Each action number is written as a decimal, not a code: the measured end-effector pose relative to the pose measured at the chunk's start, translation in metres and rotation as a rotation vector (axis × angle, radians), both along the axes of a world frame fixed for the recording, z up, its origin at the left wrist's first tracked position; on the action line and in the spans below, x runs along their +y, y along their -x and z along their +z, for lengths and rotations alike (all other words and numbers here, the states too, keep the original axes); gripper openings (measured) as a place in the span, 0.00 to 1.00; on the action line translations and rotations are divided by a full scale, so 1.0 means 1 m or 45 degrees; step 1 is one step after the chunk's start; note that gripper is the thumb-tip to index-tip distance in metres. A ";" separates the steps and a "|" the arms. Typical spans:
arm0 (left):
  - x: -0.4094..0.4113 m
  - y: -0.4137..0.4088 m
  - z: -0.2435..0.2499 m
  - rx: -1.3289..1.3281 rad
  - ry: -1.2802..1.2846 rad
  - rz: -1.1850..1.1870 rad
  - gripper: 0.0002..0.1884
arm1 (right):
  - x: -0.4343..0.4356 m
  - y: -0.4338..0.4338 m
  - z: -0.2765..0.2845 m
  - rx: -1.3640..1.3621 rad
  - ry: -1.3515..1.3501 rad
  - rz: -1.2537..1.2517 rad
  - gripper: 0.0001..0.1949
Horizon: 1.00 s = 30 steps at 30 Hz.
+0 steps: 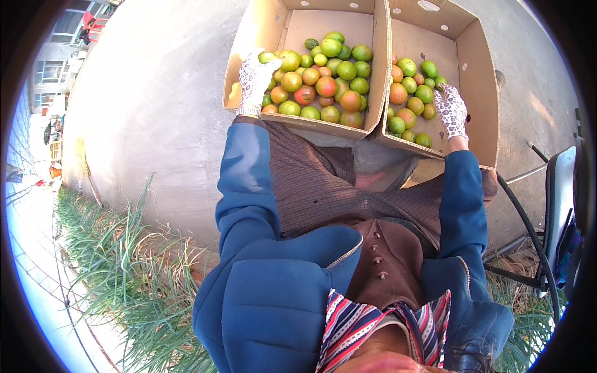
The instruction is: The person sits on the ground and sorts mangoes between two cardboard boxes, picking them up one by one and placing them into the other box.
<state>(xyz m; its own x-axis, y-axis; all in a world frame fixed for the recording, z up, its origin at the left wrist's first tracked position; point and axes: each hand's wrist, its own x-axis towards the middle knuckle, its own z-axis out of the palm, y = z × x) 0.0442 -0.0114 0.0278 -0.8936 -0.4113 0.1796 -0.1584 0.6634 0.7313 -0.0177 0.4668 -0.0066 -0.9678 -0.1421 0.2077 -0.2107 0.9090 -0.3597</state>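
Two open cardboard boxes stand side by side, the left box [322,127] holding many green and reddish tomatoes [326,86], the right box [480,93] a smaller group [398,93]. My left hand [256,81], in a spotted glove with a watch at the wrist, is at the left box's near left side, its thumb and fingers around a green tomato [267,57]. Inside the right box, my right hand [451,109], gloved alike, has its fingertips against a green tomato [440,82] at the pile's right edge; whether it grips the tomato is not clear.
Concrete floor [158,93] surrounds the boxes. Long green plants [121,261] grow behind me on the left, near a broom [86,163]. A metal-framed chair [555,210] stands close on my right. Far left are a red chair [93,25] and a building with windows.
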 end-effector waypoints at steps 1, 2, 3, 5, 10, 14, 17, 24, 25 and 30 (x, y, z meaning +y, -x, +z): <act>-0.011 -0.001 -0.004 -0.126 0.342 -0.053 0.27 | 0.002 0.000 -0.002 0.000 0.004 0.023 0.17; -0.020 0.000 -0.010 -0.249 0.685 -0.105 0.26 | 0.003 0.001 -0.004 0.001 0.009 0.044 0.17; -0.021 0.004 -0.014 -0.369 0.778 -0.155 0.25 | 0.007 0.002 -0.007 0.002 0.009 0.059 0.17; -0.024 0.013 -0.021 -0.605 0.968 -0.255 0.22 | 0.011 0.004 -0.016 -0.017 -0.058 0.035 0.17; -0.023 0.018 -0.042 -0.839 1.116 -0.383 0.16 | 0.012 0.004 -0.019 -0.072 -0.077 -0.010 0.16; -0.032 0.015 -0.046 -0.755 0.891 -0.429 0.21 | 0.008 0.003 -0.015 -0.045 -0.057 -0.042 0.15; -0.031 0.021 -0.042 -0.608 0.796 -0.331 0.24 | 0.003 0.004 -0.012 -0.004 -0.018 -0.067 0.15; 0.135 0.073 0.019 0.236 -0.080 -0.557 0.24 | 0.010 0.007 -0.015 0.136 -0.013 -0.155 0.16; 0.147 0.092 0.001 0.328 0.000 -0.533 0.21 | 0.004 0.008 -0.014 0.122 0.015 -0.143 0.17; 0.213 0.099 -0.026 0.606 -0.244 -0.284 0.12 | 0.014 0.000 -0.016 0.067 0.132 -0.183 0.17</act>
<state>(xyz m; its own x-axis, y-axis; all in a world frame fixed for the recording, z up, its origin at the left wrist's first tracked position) -0.0546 0.2018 0.0019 -0.8014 -0.2866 0.5250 0.3477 0.4909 0.7988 -0.0176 0.4808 -0.0226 -0.9640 0.0215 0.2649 -0.1023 0.8898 -0.4447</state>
